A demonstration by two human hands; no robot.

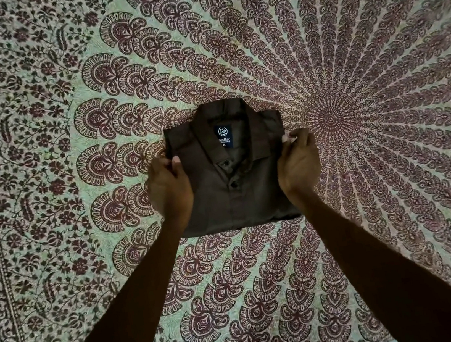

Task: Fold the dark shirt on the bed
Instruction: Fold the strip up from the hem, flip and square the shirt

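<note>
One bed carries one folded shirt at its middle, collar away. Two hands: left hand and right hand each pinch a side edge. Two buttons show, one label.

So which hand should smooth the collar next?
Probably left hand: its thumb already lies on the shirt front near the collar. Right hand pinches the side edge.

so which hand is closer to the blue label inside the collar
Left, though not by much. The left hand grips the shirt's left edge, below and left of the label. The right hand pinches the right edge, slightly farther out.
</note>
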